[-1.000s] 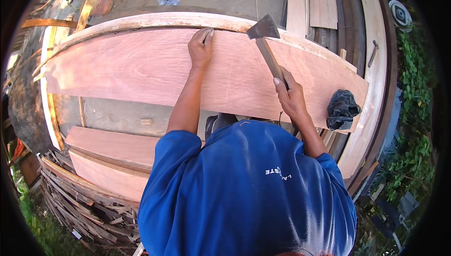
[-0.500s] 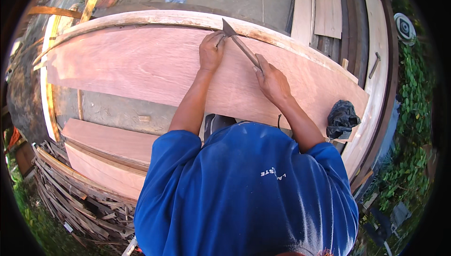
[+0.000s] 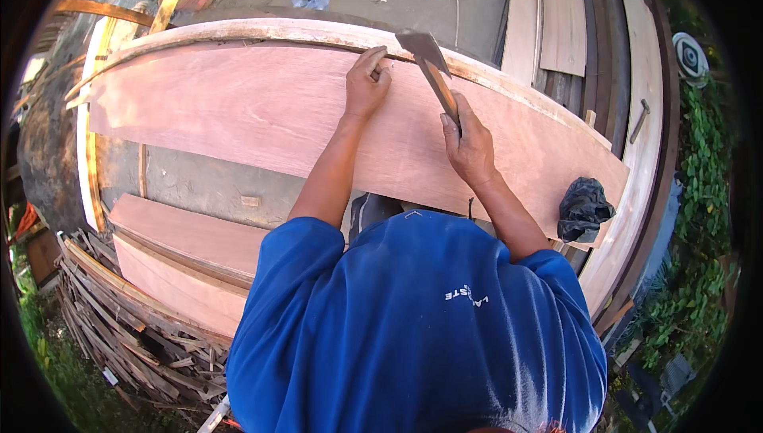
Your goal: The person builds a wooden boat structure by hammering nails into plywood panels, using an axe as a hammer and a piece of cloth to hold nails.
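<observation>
A long sheet of pinkish plywood (image 3: 262, 107) lies across in front of me, its far edge along a pale wooden beam (image 3: 302, 32). My left hand (image 3: 368, 87) rests near that edge, fingers loosely bent, with a gap between thumb and forefinger. A small, thin upright thing, perhaps a nail, shows just right of its fingertips, too small to be sure. My right hand (image 3: 473, 147) is closed round the wooden handle of a hatchet (image 3: 427, 53). The dark, broad head is up above the beam and the board's edge, to the right of my left hand.
A crumpled black plastic bag (image 3: 585, 209) lies on the board's right end. Long planks (image 3: 564, 20) and a hammer (image 3: 640, 121) are at the right. More plywood pieces (image 3: 187, 226) and a heap of scrap wood strips (image 3: 127, 330) sit at the lower left.
The hatchet head has come up and turned, shifting right from beside my left fingertips. My right hand has moved a little right and nearer. The left fingers have loosened from a pinch.
</observation>
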Demonstrator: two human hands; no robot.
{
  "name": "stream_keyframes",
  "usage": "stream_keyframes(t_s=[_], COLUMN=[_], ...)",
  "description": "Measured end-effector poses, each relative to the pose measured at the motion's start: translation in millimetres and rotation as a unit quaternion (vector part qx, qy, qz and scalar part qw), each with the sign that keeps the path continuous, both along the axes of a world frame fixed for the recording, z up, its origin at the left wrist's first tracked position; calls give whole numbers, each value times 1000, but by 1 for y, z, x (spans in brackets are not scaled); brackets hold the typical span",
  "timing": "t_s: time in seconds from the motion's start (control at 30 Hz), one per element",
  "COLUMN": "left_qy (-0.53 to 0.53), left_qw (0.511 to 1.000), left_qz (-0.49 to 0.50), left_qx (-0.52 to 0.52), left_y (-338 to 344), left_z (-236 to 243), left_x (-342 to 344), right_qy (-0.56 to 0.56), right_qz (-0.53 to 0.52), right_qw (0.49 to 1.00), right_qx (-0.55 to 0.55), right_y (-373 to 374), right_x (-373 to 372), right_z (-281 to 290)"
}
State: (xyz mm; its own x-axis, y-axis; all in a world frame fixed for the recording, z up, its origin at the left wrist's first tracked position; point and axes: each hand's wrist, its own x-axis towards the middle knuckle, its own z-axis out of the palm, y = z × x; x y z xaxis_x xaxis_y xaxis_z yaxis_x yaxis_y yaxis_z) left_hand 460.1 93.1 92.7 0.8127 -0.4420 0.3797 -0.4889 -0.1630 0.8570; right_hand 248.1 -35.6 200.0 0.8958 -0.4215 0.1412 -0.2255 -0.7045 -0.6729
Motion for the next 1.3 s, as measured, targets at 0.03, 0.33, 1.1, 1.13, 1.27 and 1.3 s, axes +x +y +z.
stream_keyframes(t_s=[0.03, 0.33, 1.1, 1.13, 1.27, 1.3], left_qy=[85, 42, 153, 332, 566, 593], left_qw=[996, 999, 766, 727, 663, 659], left_qz=[-7, 30, 621, 596, 307, 248], left_qx=[-30, -14, 67, -79, -382, -390], left_y=[-2, 0, 415, 395, 480, 481], left_z=[3, -28, -17, -5, -40, -43], left_x=[1, 30, 113, 132, 159, 165], right_qy=[-54, 131, 113, 82, 55, 49], right_qz=[1, -29, -81, -64, 72, 88], right_qw=[998, 983, 979, 991, 995, 993], right_qx=[7, 124, 146, 88, 49, 62], right_y=[-1, -18, 58, 62, 125, 136], right_x=[-3, -15, 66, 85, 215, 241], right_z=[-5, -5, 25, 16, 0, -8])
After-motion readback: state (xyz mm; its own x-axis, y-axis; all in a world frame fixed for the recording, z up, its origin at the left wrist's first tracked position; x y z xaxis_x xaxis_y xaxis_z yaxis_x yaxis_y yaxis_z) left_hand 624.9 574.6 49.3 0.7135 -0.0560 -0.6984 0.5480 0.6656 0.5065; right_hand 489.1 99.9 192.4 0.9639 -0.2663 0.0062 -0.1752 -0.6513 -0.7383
